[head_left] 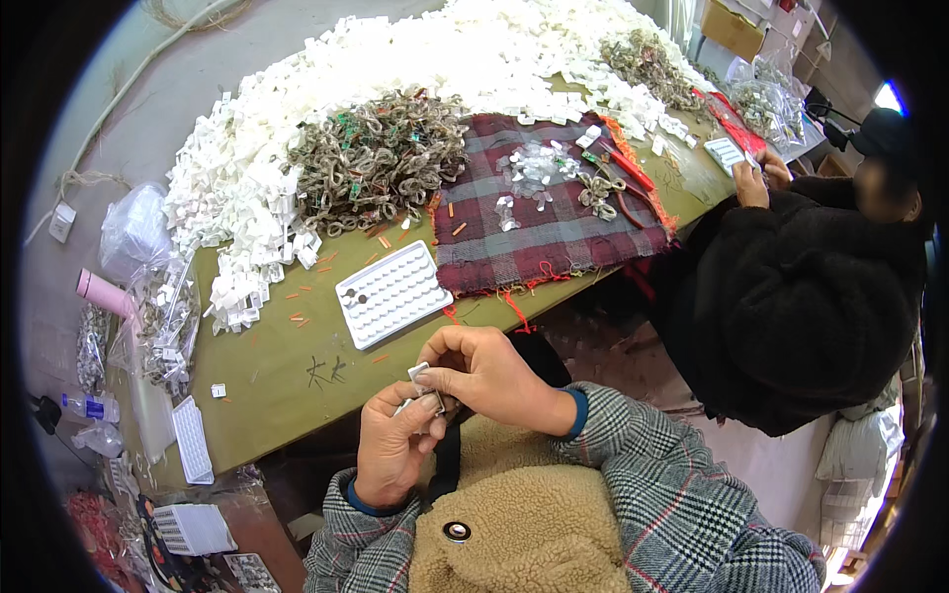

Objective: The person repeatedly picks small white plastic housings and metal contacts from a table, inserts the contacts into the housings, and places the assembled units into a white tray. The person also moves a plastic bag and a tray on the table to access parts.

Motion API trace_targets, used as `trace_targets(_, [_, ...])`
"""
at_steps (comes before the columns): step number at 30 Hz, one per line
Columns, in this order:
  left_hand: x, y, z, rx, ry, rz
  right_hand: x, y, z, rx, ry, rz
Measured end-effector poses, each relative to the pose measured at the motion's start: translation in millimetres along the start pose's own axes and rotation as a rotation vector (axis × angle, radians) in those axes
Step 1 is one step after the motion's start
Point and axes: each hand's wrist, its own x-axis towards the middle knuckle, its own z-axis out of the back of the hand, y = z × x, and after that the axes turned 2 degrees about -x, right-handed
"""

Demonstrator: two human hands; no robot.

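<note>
Head view: grip of your right hand (484, 374) pinches a small white piece (419, 372) near the desk (272, 410); grip of your left hand (390, 450) clasps a partly hidden part (403, 406) just beside it. White tray (395, 301) lies beyond.

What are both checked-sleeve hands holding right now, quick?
Left hand: closed on a small whitish piece, partly hidden.
Right hand: closed, pinching a small white block.

The person's left hand (390, 445) and right hand (489, 376) meet by the near edge of the table (267, 405), fingers curled and thumbs pressed in a pinch. The left forearm (361, 544) rises steeply; the sleeved right forearm (672, 474) slants in from the right, elbow out.
</note>
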Motion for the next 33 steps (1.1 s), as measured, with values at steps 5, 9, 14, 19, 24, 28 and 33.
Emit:
trace_targets(5, [1.8, 5.2, -0.9, 0.091, -0.033, -0.021, 1.7, -3.0, 1.2, -0.097, 0.015, -0.026])
trace_targets(9, [5.2, 9.9, 10.2, -0.109, 0.065, 0.048, -4.6, -2.2, -2.6, -0.473, -0.146, 0.38])
trace_targets(14, [-2.5, 11.0, 23.2, -0.553, 0.16, 0.204, -10.3, 10.4, -2.4, -0.368, 0.034, 0.754])
trace_targets(19, [-7.8, 11.3, 24.0, -0.564, 0.098, 0.184, -20.6, 11.0, -4.8, -0.548, 0.011, 0.9])
trace_targets(24, [-10.3, 12.7, 27.1, -0.582, 0.089, 0.188, -22.5, -0.8, -3.4, -0.861, -0.12, 1.142])
trace_targets(28, [-6.3, 12.5, 23.7, -0.492, 0.109, 0.149, -17.8, -2.5, 1.3, -0.87, -0.123, 1.151])
trace_targets(33, [7.2, 13.7, 14.0, -0.392, 0.016, 0.203, -11.9, -8.8, 11.8, -0.888, -0.11, 1.095])
